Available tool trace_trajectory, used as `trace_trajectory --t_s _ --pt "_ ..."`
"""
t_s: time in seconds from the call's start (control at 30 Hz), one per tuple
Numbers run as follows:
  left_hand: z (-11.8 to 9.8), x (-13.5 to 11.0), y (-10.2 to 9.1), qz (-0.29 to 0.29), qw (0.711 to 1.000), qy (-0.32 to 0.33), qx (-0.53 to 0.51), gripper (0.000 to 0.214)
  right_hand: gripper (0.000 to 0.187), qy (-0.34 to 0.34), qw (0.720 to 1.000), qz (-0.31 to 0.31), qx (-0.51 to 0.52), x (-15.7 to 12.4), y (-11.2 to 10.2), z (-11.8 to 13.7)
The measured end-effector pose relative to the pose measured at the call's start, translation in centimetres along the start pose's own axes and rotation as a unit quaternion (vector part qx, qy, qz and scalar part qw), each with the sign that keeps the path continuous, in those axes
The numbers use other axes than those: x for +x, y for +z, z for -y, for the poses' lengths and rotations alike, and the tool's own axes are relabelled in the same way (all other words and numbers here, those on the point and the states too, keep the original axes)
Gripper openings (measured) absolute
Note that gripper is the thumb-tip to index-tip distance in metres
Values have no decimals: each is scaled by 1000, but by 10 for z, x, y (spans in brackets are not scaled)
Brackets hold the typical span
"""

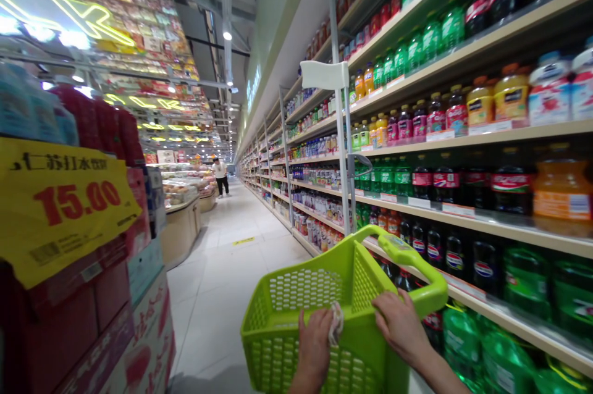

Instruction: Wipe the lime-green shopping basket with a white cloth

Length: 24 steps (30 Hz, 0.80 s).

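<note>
A bright green plastic shopping cart [296,335] with perforated walls stands low in front of me, seen from its side. My left hand [315,344] is closed over its near rim, fingers hooked inward. A crumpled whitish cloth or tissue [336,323] sits against the thumb side of that hand; whether it is gripped I cannot tell. My right hand [401,323] is closed on the rim farther right, just below the thick green handle [428,276]. The part of the basket floor that shows holds nothing I can make out.
Drink shelves [472,138] full of bottles line the right side. Stacked boxes [139,338] with a yellow price sign [65,202] stand close at left. A pale tiled aisle [222,258] runs ahead, past display counters [178,221], to a person [221,178].
</note>
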<state>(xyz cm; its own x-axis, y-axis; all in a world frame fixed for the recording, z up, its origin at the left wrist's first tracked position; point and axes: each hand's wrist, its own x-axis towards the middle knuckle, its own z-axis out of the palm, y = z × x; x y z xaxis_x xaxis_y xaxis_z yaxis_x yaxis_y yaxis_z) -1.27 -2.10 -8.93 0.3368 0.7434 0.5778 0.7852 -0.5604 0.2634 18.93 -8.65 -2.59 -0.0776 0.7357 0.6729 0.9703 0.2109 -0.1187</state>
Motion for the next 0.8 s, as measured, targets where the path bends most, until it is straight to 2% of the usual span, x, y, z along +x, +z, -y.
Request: trace_trajectory --t_s 0.13,0.2,0.23,0.3,0.4,0.43,0.5,0.57,0.7,0.73,0.8 --pt "73 -21 -38 30 989 -128 68 42 21 -16 1000 9 -9 -2 0 -5" --pt "93 -26 -50 39 978 -186 90 42 21 -15 1000 6 -17 -2 1 -4" --pt "92 -26 -50 42 975 -199 90 42 21 -10 1000 2 -20 -2 2 -3" --pt "74 -20 -40 46 980 -185 63 41 20 -2 1000 -4 -24 -1 3 1" --pt "29 -9 -15 39 995 -89 -3 41 19 -4 1000 -8 -28 -1 3 3" --pt "21 -7 -9 34 998 -60 -15 41 19 -8 999 -9 -30 -1 4 3" --pt "23 -8 -9 25 999 -37 -12 41 19 -17 999 -15 -33 -1 5 2" --pt "52 -15 -20 26 998 -62 21 41 19 -28 999 -24 -37 -2 6 -1" --pt "128 -31 -50 28 972 -207 107 43 18 -43 998 -31 -43 -4 10 -3" --pt "137 -33 -53 27 963 -242 116 42 18 -42 998 -32 -44 -4 11 -3" --pt "136 -32 -51 21 953 -281 113 40 18 -34 998 -36 -43 -3 12 -1"
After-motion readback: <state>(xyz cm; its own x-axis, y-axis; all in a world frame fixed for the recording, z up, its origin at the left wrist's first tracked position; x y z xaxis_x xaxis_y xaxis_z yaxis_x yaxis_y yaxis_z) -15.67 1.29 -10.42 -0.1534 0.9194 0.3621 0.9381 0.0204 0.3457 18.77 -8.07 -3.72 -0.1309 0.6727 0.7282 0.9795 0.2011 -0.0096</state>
